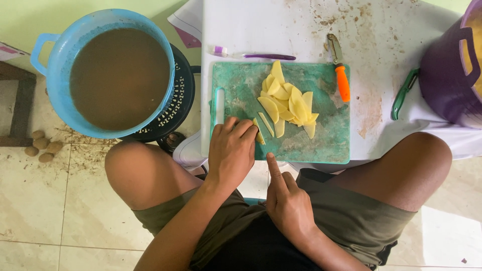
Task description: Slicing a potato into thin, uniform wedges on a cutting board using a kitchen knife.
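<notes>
Left hand (232,153) rests knuckles-up on the near left corner of the green cutting board (326,135), fingertips touching potato sticks (263,128). Right hand (287,200) points its index finger at the board's near edge. Potato slices (288,100) lie piled mid-board. An orange-handled peeler (341,75) rests at the far right corner.

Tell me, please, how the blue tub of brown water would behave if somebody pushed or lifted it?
The blue tub looks nearly full of brown water, so probably heavy and quick to slosh over. It sits on a smaller perforated black stool, overhanging it, so a push might tip it.
</notes>
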